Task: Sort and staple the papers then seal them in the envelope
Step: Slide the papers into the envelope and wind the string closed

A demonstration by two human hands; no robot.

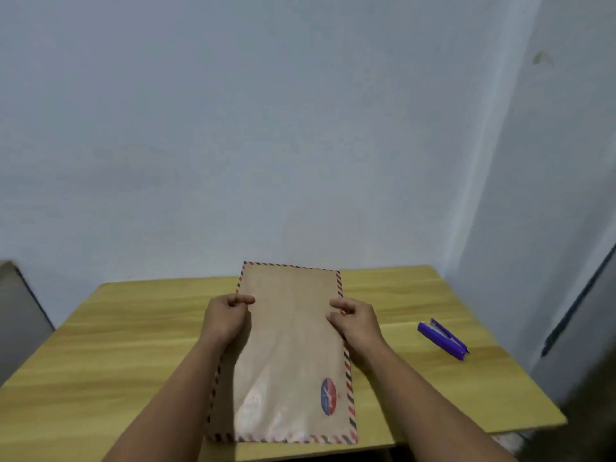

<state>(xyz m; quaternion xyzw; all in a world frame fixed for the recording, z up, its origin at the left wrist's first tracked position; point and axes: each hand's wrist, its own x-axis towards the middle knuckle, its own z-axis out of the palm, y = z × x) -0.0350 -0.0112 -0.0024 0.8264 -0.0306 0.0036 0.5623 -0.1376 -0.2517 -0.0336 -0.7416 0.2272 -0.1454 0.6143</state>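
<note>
I see the brown airmail envelope (290, 348) lengthwise mid-table, near end at the front edge. Left hand (224, 316) pinches its left edge, right hand (355, 320) grips the right edge. Purple stapler (443, 339) lies right, apart, on the wooden table (100, 345).

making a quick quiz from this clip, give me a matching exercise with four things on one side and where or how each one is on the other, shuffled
Things
1. airmail envelope
2. purple stapler
3. left hand
4. right hand

Places or states
A. lies alone on the wooden table, off to the right
B. grips the envelope's left edge
C. held between both hands, its round blue and red emblem near the lower right corner
D. grips the envelope's right edge

Pairs: 1-C, 2-A, 3-B, 4-D
</note>
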